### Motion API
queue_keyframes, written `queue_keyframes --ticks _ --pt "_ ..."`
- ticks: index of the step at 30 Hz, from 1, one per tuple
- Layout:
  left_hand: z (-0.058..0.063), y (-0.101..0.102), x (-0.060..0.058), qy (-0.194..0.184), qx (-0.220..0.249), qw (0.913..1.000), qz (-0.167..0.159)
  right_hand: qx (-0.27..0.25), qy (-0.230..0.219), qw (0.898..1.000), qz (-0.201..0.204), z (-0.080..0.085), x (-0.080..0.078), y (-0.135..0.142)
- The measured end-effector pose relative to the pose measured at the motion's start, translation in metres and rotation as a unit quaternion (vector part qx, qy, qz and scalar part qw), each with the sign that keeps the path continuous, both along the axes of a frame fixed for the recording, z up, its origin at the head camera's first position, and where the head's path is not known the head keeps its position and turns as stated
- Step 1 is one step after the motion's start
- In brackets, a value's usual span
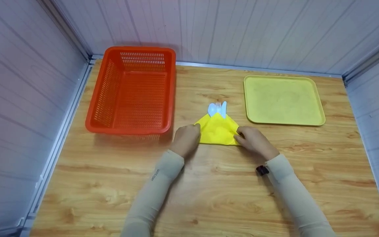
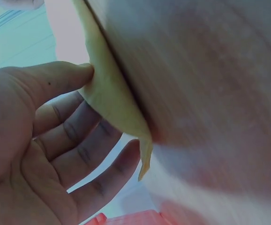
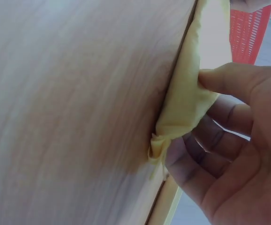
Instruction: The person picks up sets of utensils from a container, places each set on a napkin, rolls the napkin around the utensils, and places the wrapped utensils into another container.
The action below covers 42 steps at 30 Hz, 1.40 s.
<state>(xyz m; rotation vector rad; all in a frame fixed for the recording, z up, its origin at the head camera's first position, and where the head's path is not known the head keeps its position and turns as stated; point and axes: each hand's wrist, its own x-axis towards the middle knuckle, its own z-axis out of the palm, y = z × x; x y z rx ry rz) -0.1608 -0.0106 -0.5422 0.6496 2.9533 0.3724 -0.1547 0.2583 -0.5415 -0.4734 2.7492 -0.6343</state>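
In the head view, a yellow cloth (image 1: 217,131), folded to a point, is seen on the wooden table (image 1: 215,191), between the red basket (image 1: 130,131) and the yellow tray (image 1: 283,98) but nearer the person. The heads of a spoon (image 1: 212,109), a fork (image 1: 218,107) and a knife (image 1: 224,108) are left showing beyond the fold; their lower parts are covered. One side corner is gripped by the left hand (image 1: 187,138), the other by the right hand (image 1: 255,140). If the two corners were pulled unevenly, the cutlery could be skewed or nudged out past the fold.

In the left wrist view, the cloth's edge is pinched between thumb and fingers, and a narrow flap is left hanging beyond them. That flap could be missed and come loose if the pinch were shifted.

In the right wrist view, the cloth is likewise pinched between thumb and fingers, with bunched layers at the corner. Whether every layer is caught cannot be told; a free one could slip and let the fold open.
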Motion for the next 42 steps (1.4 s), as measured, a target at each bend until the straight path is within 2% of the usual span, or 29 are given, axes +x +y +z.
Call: queue_keyframes --ticks 6,12,18,20,23,26,29,31,34,42 --pt "-0.002 0.003 -0.001 0.026 -0.026 0.9993 0.006 0.001 0.005 1.0 0.004 -0.002 -0.004 -0.001" --pt "-0.004 0.006 0.001 0.053 -0.032 0.998 0.016 0.008 0.003 1.0 -0.005 -0.001 -0.004 -0.002" --pt "-0.004 0.009 0.003 0.062 -0.041 0.9968 0.031 0.025 -0.002 0.999 -0.02 0.002 -0.003 -0.005" --pt "-0.003 0.01 0.004 0.059 -0.043 0.9967 0.035 0.032 0.02 0.999 -0.021 0.002 -0.002 -0.006" --pt "-0.004 0.013 0.004 0.061 -0.048 0.9965 0.031 0.04 0.081 0.996 -0.007 0.001 0.002 -0.008" --pt "-0.004 0.016 0.004 0.07 -0.05 0.9962 0.016 0.037 0.146 0.988 0.026 -0.001 0.005 -0.011" --pt "-0.004 0.019 0.006 0.07 -0.055 0.996 -0.003 0.024 0.176 0.982 0.066 -0.004 0.005 -0.015" --pt "-0.002 0.022 0.007 0.066 -0.058 0.9961 -0.011 0.016 0.175 0.981 0.085 -0.005 0.004 -0.016" --pt "-0.001 0.025 0.011 0.077 -0.054 0.9955 -0.017 0.008 0.158 0.983 0.092 -0.006 0.004 -0.018" --pt "-0.003 0.033 0.022 0.118 -0.032 0.9919 -0.035 0.006 0.126 0.99 0.063 -0.007 0.007 -0.022"
